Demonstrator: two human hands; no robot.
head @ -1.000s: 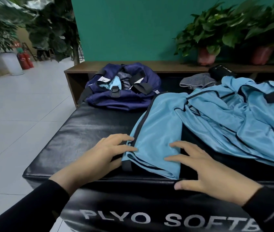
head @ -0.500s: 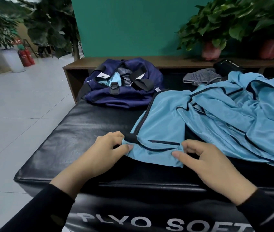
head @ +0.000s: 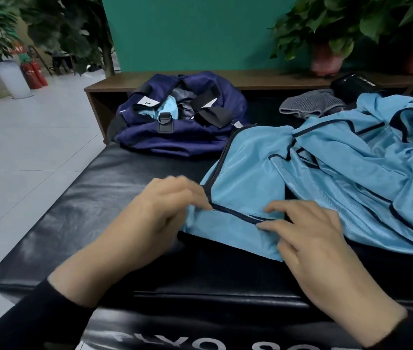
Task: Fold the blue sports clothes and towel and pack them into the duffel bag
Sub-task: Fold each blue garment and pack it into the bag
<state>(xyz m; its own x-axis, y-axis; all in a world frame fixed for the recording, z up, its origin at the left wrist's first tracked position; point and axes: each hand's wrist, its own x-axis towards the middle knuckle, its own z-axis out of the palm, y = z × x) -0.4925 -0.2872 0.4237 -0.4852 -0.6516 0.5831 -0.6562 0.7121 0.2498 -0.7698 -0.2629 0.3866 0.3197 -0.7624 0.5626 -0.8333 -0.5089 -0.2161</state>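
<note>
Pinching the near hem of the blue garment (head: 248,173), the left hand (head: 149,218) nips the dark-piped corner while the right hand (head: 311,236) curls over the fold's other end, likely to square the edge before folding. It lies spread on the black padded box (head: 74,223), more blue cloth bunched to the right. Beyond, the navy duffel bag (head: 175,122) gapes, ready to receive; a grey towel (head: 311,107) waits behind.
</note>
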